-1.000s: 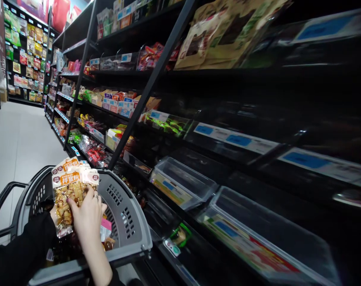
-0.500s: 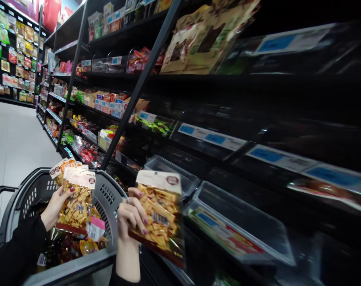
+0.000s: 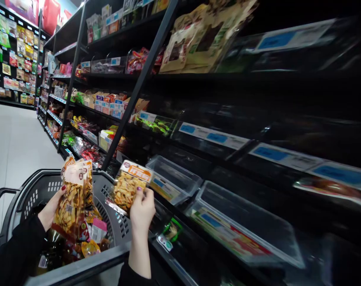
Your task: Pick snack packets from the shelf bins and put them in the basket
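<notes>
My left hand (image 3: 53, 209) is closed on several snack packets (image 3: 72, 198), held in an upright stack over the basket and slightly blurred. My right hand (image 3: 141, 208) pinches a single snack packet (image 3: 129, 184) by its right side, with the thumb on its face. That packet has a white and orange header and a clear front showing yellowish pieces. Under both hands stands the grey shopping basket (image 3: 79, 264). Inside it lie other packaged snacks, among them a yellow packet (image 3: 90, 248) and one with a pink top (image 3: 99, 225).
Black shelving (image 3: 141, 79) runs along the right, with a slanted post (image 3: 129, 111) close by. Clear plastic bins (image 3: 177, 176) sit on its lower shelf beside my right hand. A green-edged packet (image 3: 172, 230) lies lower down. Pale floor (image 3: 16, 139) stretches along the left.
My right hand has moved left toward the basket and turned its packet, so the orange-labelled side faces me. The stack in my left hand has shifted a little and turned.
</notes>
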### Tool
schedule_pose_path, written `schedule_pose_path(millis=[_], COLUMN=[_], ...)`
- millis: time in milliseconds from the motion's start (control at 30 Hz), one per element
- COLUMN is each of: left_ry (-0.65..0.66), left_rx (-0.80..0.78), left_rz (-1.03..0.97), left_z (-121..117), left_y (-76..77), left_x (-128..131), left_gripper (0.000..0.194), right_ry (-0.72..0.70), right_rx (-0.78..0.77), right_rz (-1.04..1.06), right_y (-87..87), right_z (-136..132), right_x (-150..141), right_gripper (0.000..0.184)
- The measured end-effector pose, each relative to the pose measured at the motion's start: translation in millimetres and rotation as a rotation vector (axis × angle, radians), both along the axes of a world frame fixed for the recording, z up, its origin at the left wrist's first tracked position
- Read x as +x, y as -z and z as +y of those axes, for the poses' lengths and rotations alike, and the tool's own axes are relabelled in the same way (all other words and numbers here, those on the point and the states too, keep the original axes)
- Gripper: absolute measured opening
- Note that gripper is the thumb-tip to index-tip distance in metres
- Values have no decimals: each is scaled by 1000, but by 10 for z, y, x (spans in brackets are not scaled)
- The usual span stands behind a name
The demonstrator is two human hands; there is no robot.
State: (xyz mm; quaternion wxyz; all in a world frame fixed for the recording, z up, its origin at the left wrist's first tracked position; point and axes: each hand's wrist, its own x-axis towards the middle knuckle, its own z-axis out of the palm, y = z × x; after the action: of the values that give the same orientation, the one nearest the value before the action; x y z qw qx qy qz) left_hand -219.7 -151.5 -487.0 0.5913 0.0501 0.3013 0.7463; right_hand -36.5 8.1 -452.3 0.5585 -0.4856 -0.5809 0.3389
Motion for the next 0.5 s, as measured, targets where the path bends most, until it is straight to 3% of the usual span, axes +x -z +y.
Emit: schedule_pose_path(millis=[33,100,233,333,500], left_ry=[53,121,154,130,253], left_rx=[19,48,28,6,-77], left_rz=[-51,-104,-88,-73,-141], left_z=[-18,-43,-45,-30,-47], left_y=[13,32,-8,-60,-63], left_x=[-12,-21,35,82,66], left_gripper=[50,56,53,56,59], right_ry=[-11,-180,-474,-496,-607], right_rx=[9,19,45,34,28], right_rz=[-156,-276,-226,-195,-155], right_y=[-13,-27,-4,33,73], right_z=[-3,-55,-230,-332,-459], right_x=[-40,-163,-431,-530,-576], right_gripper=[29,29,26,23,28])
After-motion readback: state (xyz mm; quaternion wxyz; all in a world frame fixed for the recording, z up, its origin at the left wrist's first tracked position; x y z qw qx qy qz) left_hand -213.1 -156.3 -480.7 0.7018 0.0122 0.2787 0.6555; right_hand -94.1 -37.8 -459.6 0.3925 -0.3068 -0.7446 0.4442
